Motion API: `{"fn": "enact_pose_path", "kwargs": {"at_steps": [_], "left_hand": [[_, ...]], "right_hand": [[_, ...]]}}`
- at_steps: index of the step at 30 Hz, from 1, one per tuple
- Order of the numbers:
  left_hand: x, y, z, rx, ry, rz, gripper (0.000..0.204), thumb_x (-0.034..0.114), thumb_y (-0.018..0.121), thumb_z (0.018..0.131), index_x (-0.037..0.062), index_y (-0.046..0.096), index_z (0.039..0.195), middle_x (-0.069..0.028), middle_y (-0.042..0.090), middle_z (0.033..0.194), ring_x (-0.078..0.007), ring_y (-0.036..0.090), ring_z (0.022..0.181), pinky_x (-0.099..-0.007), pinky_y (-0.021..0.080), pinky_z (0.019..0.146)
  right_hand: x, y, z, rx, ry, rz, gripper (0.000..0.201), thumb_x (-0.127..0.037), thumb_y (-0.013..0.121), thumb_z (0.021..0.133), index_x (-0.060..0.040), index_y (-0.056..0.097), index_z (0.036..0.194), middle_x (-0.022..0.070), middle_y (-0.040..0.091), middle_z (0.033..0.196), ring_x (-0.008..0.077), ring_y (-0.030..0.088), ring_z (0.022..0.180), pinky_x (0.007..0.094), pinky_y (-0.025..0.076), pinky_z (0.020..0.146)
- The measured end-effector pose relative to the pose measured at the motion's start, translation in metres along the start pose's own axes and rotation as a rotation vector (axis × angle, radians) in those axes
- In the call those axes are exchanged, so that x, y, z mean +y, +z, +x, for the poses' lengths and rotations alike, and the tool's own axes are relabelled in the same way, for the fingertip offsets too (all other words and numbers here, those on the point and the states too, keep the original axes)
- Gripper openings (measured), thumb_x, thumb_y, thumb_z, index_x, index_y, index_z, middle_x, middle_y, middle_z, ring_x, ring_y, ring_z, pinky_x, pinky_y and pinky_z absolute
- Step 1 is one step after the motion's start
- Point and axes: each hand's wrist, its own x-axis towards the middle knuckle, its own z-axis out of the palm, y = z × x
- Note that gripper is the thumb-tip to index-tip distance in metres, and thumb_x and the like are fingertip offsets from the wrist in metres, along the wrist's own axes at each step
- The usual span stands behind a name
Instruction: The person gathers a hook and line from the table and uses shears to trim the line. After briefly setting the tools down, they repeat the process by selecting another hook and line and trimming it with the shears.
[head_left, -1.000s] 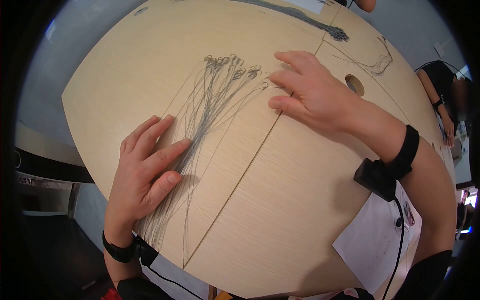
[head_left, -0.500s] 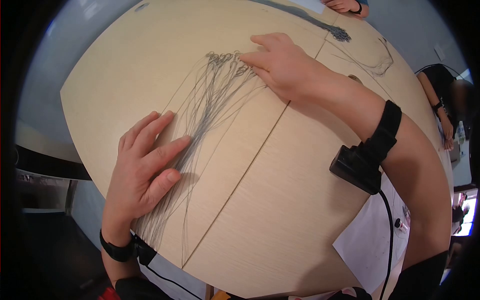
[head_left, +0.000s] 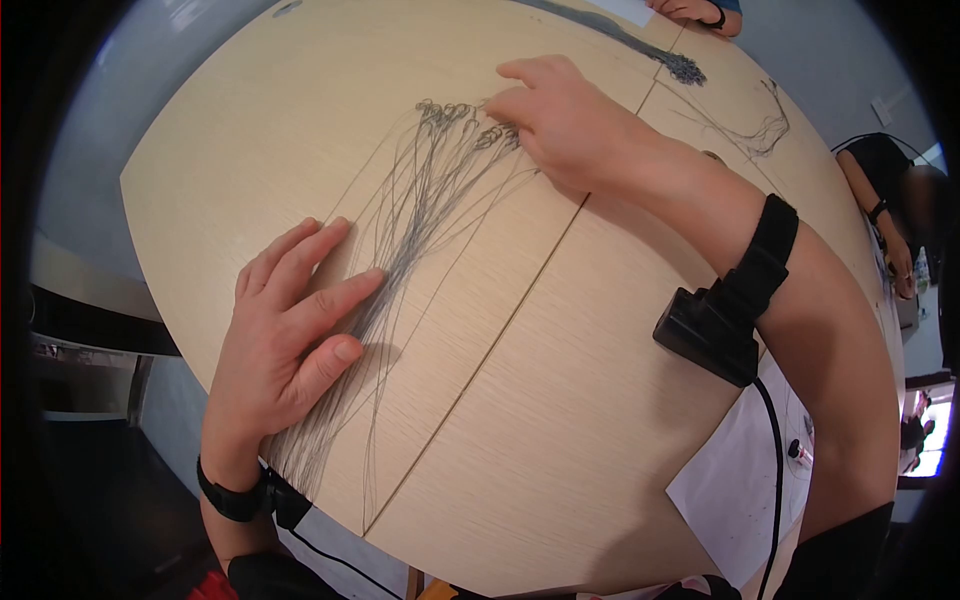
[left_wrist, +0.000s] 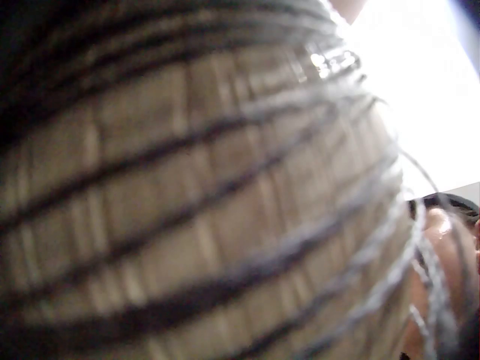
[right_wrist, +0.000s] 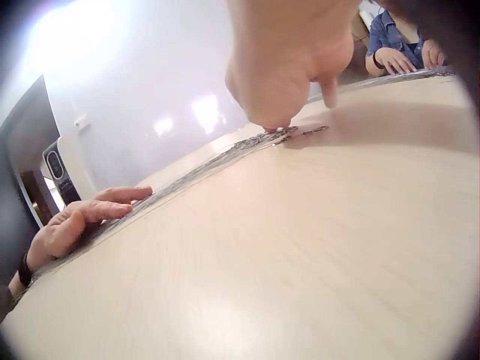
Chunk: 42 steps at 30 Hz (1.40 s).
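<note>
Looks like wood for the pale, fine-grained table [head_left: 560,400], smooth with a soft sheen. Pretty metallic on the bundle of thin grey looped strands [head_left: 408,247]: twisted, kinda ropey up close, some glints. Also matt white paper sheet [head_left: 730,485], rough black cloth wrist strap [head_left: 771,252], smooth boxy black plastic unit [head_left: 690,332].

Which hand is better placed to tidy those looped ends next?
Probably the right hand: it is right at the looped ends, whereas the left hand lies farther down the strands, away from them.

Black wrist straps [head_left: 775,240], boxy black cameras [head_left: 705,337], thin black cables [head_left: 779,470]; black sleeves [head_left: 842,550]
</note>
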Motion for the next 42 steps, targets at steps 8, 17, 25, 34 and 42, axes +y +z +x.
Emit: {"fn": "enact_pose_path", "kwargs": {"at_steps": [8, 17, 25, 34, 42], "left_hand": [[0.0, 0.001, -0.001, 0.001, -0.01, -0.001, 0.043, 0.044, 0.046, 0.081, 0.0114, 0.061, 0.106, -0.0164, 0.044, 0.123, -0.0359, 0.037, 0.116, -0.0426, 0.026, 0.095], [0.0, 0.001, 0.0, 0.003, 0.002, 0.005, 0.044, 0.044, 0.046, 0.082, 0.0111, 0.061, 0.106, -0.0165, 0.044, 0.123, -0.036, 0.037, 0.116, -0.0421, 0.027, 0.095], [0.0, 0.002, 0.001, -0.026, -0.014, 0.013, 0.048, 0.05, 0.037, 0.085, 0.0151, 0.06, 0.109, -0.0134, 0.042, 0.128, -0.0345, 0.033, 0.121, -0.0437, 0.025, 0.098], [0.0, 0.002, 0.001, 0.002, 0.011, 0.007, 0.043, 0.043, 0.046, 0.081, 0.0111, 0.06, 0.106, -0.0162, 0.044, 0.124, -0.0366, 0.037, 0.116, -0.0422, 0.027, 0.095], [0.0, 0.002, 0.001, -0.001, 0.008, 0.002, 0.043, 0.043, 0.046, 0.082, 0.0112, 0.06, 0.107, -0.016, 0.044, 0.124, -0.0367, 0.037, 0.116, -0.0423, 0.027, 0.095]], "right_hand": [[0.005, -0.005, 0.01, 0.092, 0.031, 0.037, 0.012, -0.009, 0.056, 0.078, -0.0051, 0.061, 0.088, 0.008, 0.055, 0.095, 0.0261, 0.049, 0.093, 0.0339, 0.04, 0.082], [0.002, -0.005, 0.024, -0.002, -0.029, 0.001, 0.006, -0.008, 0.058, 0.075, -0.0076, 0.062, 0.079, 0.0057, 0.054, 0.089, 0.0242, 0.048, 0.093, 0.0316, 0.043, 0.078], [-0.003, -0.011, 0.031, -0.092, -0.189, -0.195, 0.01, 0.0, 0.059, 0.066, -0.0061, 0.055, 0.072, 0.0047, 0.05, 0.083, 0.0226, 0.048, 0.087, 0.0298, 0.043, 0.075], [0.003, -0.009, 0.03, -0.13, -0.1, -0.178, 0.006, -0.005, 0.05, 0.078, -0.0008, 0.054, 0.075, 0.0102, 0.052, 0.084, 0.0255, 0.05, 0.084, 0.0331, 0.043, 0.073], [0.007, -0.019, 0.034, -0.201, 0.007, 0.167, 0.012, -0.011, 0.051, 0.08, 0.0002, 0.056, 0.079, 0.0121, 0.056, 0.078, 0.0255, 0.054, 0.073, 0.0328, 0.043, 0.067]]}}
